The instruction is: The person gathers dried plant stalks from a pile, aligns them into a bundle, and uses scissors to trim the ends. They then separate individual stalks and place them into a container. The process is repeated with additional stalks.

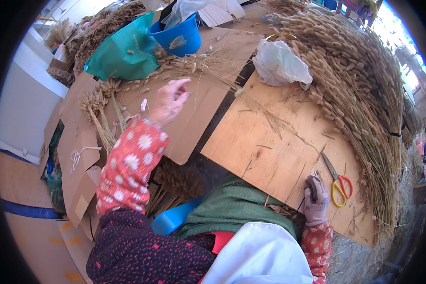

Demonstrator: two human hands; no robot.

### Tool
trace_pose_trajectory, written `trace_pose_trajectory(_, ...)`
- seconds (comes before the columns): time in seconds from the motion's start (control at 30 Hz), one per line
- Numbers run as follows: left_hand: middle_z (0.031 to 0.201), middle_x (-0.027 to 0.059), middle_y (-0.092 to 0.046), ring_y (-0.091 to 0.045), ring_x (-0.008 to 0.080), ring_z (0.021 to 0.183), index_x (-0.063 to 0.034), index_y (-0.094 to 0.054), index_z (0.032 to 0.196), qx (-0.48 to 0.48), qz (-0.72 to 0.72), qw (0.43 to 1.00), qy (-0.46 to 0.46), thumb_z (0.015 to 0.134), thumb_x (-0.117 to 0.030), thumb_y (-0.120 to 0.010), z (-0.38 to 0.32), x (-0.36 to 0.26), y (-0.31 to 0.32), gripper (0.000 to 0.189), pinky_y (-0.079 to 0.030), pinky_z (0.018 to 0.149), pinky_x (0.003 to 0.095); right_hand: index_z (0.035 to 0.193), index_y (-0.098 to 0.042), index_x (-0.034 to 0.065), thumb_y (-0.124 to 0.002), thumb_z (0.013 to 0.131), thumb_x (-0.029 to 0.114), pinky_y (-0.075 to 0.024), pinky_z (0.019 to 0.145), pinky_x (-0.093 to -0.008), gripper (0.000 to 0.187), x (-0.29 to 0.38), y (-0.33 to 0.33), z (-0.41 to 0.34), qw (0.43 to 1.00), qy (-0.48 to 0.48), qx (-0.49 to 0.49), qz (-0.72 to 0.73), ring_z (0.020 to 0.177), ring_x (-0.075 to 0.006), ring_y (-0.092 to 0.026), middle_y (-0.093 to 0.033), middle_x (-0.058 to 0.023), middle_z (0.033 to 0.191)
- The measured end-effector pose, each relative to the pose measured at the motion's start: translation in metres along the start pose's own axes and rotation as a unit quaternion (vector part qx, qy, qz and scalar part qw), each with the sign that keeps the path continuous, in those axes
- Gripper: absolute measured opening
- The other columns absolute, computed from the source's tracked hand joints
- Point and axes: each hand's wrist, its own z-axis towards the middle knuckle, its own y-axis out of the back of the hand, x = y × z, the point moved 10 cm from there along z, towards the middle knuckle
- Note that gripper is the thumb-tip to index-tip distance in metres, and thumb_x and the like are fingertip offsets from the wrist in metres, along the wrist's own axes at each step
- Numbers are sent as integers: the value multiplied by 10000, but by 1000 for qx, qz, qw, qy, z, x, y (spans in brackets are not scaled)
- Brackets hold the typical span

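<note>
My left hand [170,103], bare, hovers over a brown cardboard sheet [184,131]. Its fingers are bent, with thumb and forefinger apart and nothing seen between them. Tied bundles of dried bunny-tail grass [101,101] lie left of it; loose stems and seed heads [177,64] are scattered beyond it. My right hand [316,200], in a light knitted glove with a dark palm, rests at the near edge of a plywood board [262,142]. Its fingertips are curled, and what is under them is hidden. Beside it lie scissors [337,183] with red and yellow handles, blades spread slightly.
A large heap of dried bunny-tail grass [348,78] covers the right side. At the back stand a blue bucket [179,37], a teal bag [124,53] and a crumpled white plastic bag [282,64]. White string [78,156] hangs at left. More dried grass [181,179] sits below the table edge.
</note>
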Motion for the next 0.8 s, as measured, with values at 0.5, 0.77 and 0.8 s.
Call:
trace_pose_trajectory(0.5,810,205,-676,-677,360,828,3,-643,843,8,126,985,117,827,-243,-708,95,104,-86,255,-540,741,435,1029,-647,9,-591,798,-13,-478,894,-394,239,-3,-1,4,999,-32,5,-4,1009,-329,-619,-665,-157,1036)
trace_pose_trajectory(0.77,649,10,-558,-597,116,506,-39,-590,924,55,-271,935,221,941,-136,-590,13,83,-51,99,-454,410,219,1019,-659,42,-606,763,-14,-444,920,-406,267,-11,-4,3,999,-53,4,-3,1027,-304,-613,-683,-108,1026)
trace_pose_trajectory(0.8,671,7,-565,-604,116,527,-44,-590,942,39,-315,919,233,944,-139,-593,7,86,-45,96,-460,426,214,1018,-659,41,-605,764,-15,-443,921,-406,266,-11,-5,3,999,-54,4,-2,1029,-305,-612,-683,-108,1025)
